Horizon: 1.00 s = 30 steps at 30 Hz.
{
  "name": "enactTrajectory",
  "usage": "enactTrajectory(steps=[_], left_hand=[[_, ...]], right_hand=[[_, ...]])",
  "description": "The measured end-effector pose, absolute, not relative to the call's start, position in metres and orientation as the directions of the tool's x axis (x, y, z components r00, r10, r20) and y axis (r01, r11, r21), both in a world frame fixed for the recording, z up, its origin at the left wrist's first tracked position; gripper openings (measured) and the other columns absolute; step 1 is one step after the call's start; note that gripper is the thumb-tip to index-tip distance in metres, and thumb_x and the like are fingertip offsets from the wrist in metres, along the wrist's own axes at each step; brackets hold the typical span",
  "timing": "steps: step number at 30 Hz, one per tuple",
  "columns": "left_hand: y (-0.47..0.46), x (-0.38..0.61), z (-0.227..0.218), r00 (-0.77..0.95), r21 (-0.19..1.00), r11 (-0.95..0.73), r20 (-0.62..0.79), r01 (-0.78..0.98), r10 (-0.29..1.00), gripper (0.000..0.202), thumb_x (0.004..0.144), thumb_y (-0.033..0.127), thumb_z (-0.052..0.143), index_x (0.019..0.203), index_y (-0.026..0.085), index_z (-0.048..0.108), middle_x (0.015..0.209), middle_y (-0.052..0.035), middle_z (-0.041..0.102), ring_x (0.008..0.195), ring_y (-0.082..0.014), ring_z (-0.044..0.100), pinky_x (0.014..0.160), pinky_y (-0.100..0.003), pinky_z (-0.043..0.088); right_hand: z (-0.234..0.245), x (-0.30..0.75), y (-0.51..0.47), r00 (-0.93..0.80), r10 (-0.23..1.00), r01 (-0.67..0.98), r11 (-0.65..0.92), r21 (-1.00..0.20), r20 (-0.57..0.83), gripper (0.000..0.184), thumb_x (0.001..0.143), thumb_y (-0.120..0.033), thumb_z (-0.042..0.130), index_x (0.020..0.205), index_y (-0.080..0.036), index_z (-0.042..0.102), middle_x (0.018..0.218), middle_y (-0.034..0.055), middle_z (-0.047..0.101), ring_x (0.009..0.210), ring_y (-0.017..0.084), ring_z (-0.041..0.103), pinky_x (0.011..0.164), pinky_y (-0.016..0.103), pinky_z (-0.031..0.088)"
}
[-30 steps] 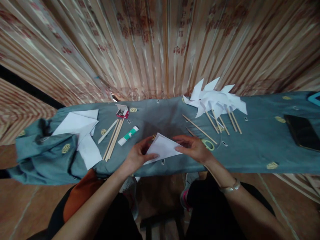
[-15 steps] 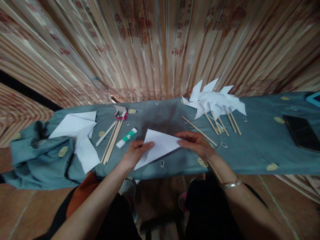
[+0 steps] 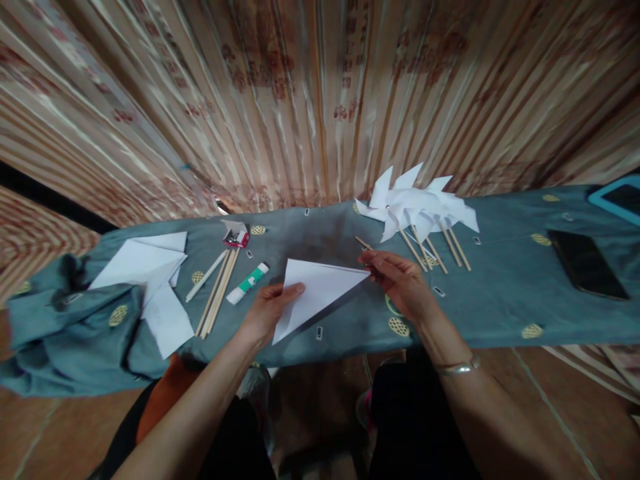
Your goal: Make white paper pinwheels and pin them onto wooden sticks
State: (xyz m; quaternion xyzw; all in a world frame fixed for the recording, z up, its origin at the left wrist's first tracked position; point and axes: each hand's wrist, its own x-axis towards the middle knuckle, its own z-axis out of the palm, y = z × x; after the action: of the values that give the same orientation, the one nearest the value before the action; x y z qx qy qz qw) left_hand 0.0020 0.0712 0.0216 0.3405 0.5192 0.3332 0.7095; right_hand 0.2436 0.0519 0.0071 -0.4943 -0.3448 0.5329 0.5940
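Observation:
A white sheet of paper (image 3: 320, 293), folded into a triangle, is above the cloth in front of me. My left hand (image 3: 273, 307) grips its left side, thumb on top. At the pointed right corner is my right hand (image 3: 395, 277), its thumb and fingertips drawn together against the paper; the exact pinch is partly hidden. Two layers show along the upper edge near that corner. Behind my right fingers, a thin wooden stick (image 3: 363, 243) lies on the cloth, mostly covered by the hand. To the left of the paper is a green and white glue stick (image 3: 248, 283).
Several wooden sticks (image 3: 219, 293), a white pen (image 3: 206, 277) and a small red box (image 3: 236, 235) lie left, beside white papers (image 3: 135, 263). Paper pinwheels (image 3: 420, 207) on sticks lie back right. A dark phone (image 3: 587, 263) and a blue-edged device (image 3: 617, 197) are far right.
My right hand has shifted its hold to the paper's right tip, with the fingers drawn in. The left hand keeps its grip. The whole view has shifted slightly.

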Motion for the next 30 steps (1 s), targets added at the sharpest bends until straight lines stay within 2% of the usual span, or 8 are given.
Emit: enactTrajectory(steps=[4, 10, 15, 21, 25, 30], left_hand=[[0.072, 0.005, 0.023, 0.238, 0.84, 0.531, -0.496, -0.113, 0.835, 0.036, 0.053, 0.04, 0.085, 0.075, 0.014, 0.074, 0.071, -0.0056, 0.074, 0.061, -0.0182, 0.067, 0.062, -0.028, 0.052], [0.073, 0.009, 0.026, 0.233, 0.862, 0.5, -0.47, -0.09, 0.852, 0.035, 0.054, 0.041, 0.084, 0.075, 0.015, 0.074, 0.068, -0.0043, 0.074, 0.06, -0.0173, 0.066, 0.061, -0.026, 0.05], [0.072, 0.012, 0.022, 0.267, 0.866, 0.498, -0.467, -0.055, 0.843, 0.034, 0.054, 0.043, 0.083, 0.07, 0.014, 0.073, 0.064, -0.0052, 0.072, 0.058, -0.0175, 0.064, 0.058, -0.027, 0.048], [0.074, 0.012, 0.019, 0.276, 0.874, 0.486, -0.47, 0.01, 0.838, 0.033, 0.054, 0.043, 0.082, 0.069, 0.015, 0.074, 0.067, -0.0051, 0.072, 0.058, -0.017, 0.062, 0.056, -0.026, 0.047], [0.076, 0.012, 0.019, 0.32, 0.876, 0.475, -0.475, 0.082, 0.82, 0.028, 0.058, 0.043, 0.08, 0.068, 0.017, 0.075, 0.068, -0.0041, 0.073, 0.058, -0.0174, 0.062, 0.054, -0.026, 0.046], [0.076, 0.013, 0.019, 0.385, 0.872, 0.469, -0.484, 0.139, 0.786, 0.027, 0.055, 0.043, 0.081, 0.061, 0.017, 0.074, 0.059, -0.0017, 0.07, 0.05, -0.0148, 0.056, 0.046, -0.023, 0.039]], right_hand=[[0.011, 0.241, 0.054, 0.213, 0.972, -0.263, -0.044, -0.964, -0.102, 0.026, 0.071, -0.044, 0.075, 0.089, -0.025, 0.074, 0.094, 0.0037, 0.075, 0.079, 0.017, 0.066, 0.064, 0.027, 0.048], [0.017, 0.246, 0.056, 0.238, 0.969, -0.193, -0.012, -0.981, -0.058, 0.03, 0.068, -0.044, 0.078, 0.089, -0.024, 0.074, 0.097, 0.0034, 0.075, 0.077, 0.014, 0.065, 0.071, 0.028, 0.051], [0.011, 0.245, 0.053, 0.098, 0.995, -0.044, -0.022, -0.999, -0.026, 0.034, 0.071, -0.049, 0.075, 0.093, -0.024, 0.074, 0.09, 0.0035, 0.076, 0.086, 0.018, 0.067, 0.08, 0.034, 0.052], [0.004, 0.242, 0.053, 0.021, 1.0, -0.067, -0.003, -0.998, -0.004, 0.034, 0.069, -0.038, 0.079, 0.1, -0.026, 0.073, 0.096, 0.0023, 0.075, 0.091, 0.018, 0.068, 0.086, 0.036, 0.053], [0.002, 0.244, 0.054, -0.093, 0.991, -0.059, -0.106, -0.993, -0.1, 0.031, 0.065, -0.033, 0.081, 0.094, -0.025, 0.074, 0.088, 0.0004, 0.075, 0.078, 0.016, 0.067, 0.072, 0.03, 0.055], [0.001, 0.244, 0.054, -0.166, 0.964, -0.112, -0.227, -0.967, -0.207, 0.038, 0.062, -0.024, 0.082, 0.1, -0.026, 0.073, 0.073, -0.0039, 0.072, 0.062, 0.01, 0.063, 0.055, 0.021, 0.049]])
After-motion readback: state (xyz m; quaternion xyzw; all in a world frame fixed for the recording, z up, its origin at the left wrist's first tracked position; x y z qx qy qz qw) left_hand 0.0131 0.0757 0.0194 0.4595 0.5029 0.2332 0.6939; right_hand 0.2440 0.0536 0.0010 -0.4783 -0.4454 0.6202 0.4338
